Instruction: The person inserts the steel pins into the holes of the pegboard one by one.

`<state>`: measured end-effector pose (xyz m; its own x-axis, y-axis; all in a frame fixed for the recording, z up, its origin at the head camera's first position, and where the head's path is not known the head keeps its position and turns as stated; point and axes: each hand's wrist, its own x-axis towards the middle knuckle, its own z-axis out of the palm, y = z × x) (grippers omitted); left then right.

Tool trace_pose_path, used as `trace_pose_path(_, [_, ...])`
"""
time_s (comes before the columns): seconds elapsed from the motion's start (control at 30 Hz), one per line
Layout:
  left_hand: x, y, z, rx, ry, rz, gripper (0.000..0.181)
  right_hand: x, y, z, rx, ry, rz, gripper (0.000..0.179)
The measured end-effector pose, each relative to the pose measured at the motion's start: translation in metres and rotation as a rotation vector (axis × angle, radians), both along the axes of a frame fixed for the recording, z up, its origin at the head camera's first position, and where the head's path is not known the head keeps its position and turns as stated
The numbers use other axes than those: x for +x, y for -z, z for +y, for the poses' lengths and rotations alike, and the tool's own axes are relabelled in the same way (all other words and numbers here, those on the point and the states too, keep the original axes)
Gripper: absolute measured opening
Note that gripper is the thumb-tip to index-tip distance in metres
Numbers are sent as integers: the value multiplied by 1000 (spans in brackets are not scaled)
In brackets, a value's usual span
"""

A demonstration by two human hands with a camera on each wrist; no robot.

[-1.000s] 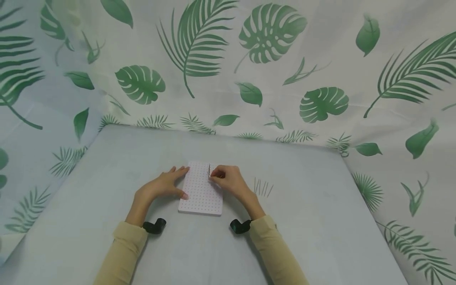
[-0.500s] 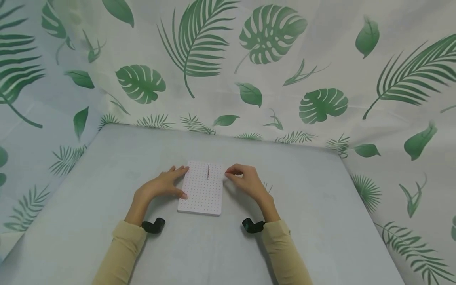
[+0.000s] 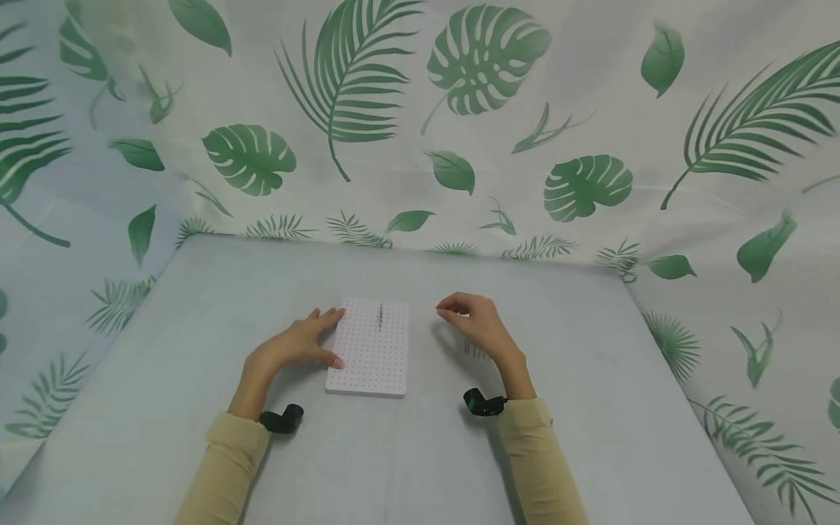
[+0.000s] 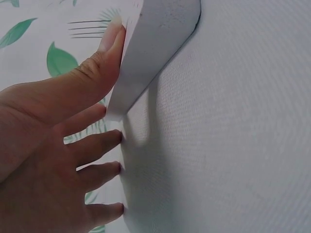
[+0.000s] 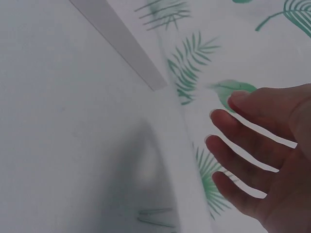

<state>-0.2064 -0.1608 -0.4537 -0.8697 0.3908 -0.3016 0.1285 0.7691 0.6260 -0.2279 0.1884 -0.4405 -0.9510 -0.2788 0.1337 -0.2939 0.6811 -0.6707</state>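
Observation:
A white board (image 3: 370, 368) with rows of small holes lies on the table. Several thin, needle-like sticks (image 3: 380, 318) stand upright in a line near its far end. At its left edge my left hand (image 3: 292, 344) is spread; the thumb rests on the board's edge in the left wrist view, the other fingers straight with tips down by the table. My right hand (image 3: 482, 324) hovers right of the board, thumb near the bent fingers, nothing visible between them. Beneath it, partly hidden, several loose sticks (image 3: 475, 350) lie on the table; two sticks (image 5: 155, 218) show in the right wrist view.
A pale, textured cloth covers the table (image 3: 328, 467). Behind and at both sides rises a white curtain (image 3: 387, 189) printed with green leaves. A black camera (image 3: 484, 402) sits on the right wrist, another camera (image 3: 282, 419) on the left.
The right hand has left the upright sticks and moved right, off the board to above the loose sticks. The left hand stays at the board's edge.

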Motion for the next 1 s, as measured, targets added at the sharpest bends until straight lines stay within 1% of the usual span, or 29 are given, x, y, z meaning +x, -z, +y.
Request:
trace_pose_path(0.1, [1, 0, 0, 1, -3, -3, 102, 0, -1, 5, 17, -5, -27, 16])
trace_pose_path(0.27, [1, 0, 0, 12, 5, -9, 102, -1, -2, 16, 67, -21, -46, 17])
trace_pose_path(0.33, [1, -1, 0, 15, 9, -6, 102, -1, -2, 21, 76, -23, -72, 18])
trace_pose_path(0.53, [1, -4, -1, 13, 7, 7, 102, -3, 0, 34, 90, -6, -151, 22])
trace_pose_path(0.77, [1, -4, 1, 13, 6, -1, 102, -2, 1, 46, 113, 12, -238, 32])
trace_pose_path(0.87, [1, -4, 1, 8, 4, -2, 101, -3, 2, 48, 126, 27, -262, 36])
trace_pose_path(1.0, [2, -4, 0, 3, 4, -6, 102, -2, 6, 49, 119, 48, -287, 38])
